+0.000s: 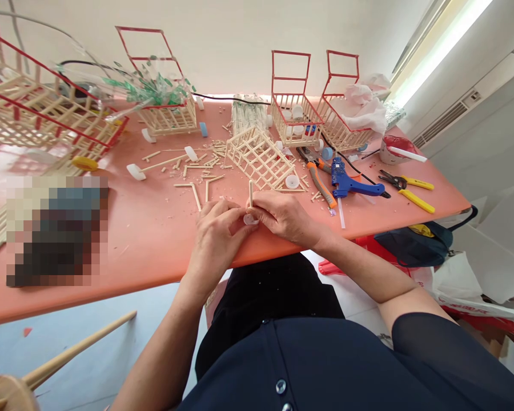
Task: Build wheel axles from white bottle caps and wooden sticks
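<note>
Near the table's front edge, my left hand (pixel 221 233) pinches a small white round cap (pixel 251 219) from its left side. My right hand (pixel 285 216) meets it from the right, its fingers closed on a short wooden stick (pixel 251 193) that stands upright above the cap. Fingertips hide where stick and cap meet. Just behind my hands lies a wooden lattice frame (pixel 261 157) on its side, with a white cap (pixel 292 181) by its right end. Bent stick pieces (pixel 193 194) and loose scraps lie to the left of the frame.
Red-trimmed stick carts (pixel 297 117) stand along the back. On the right are orange-handled pliers (pixel 321 182), a blue glue gun (pixel 345 181), yellow-handled pliers (pixel 415 200) and a red-stained cup (pixel 392 151). A blurred dark object (pixel 60 234) lies at left on the orange table (pixel 154 251).
</note>
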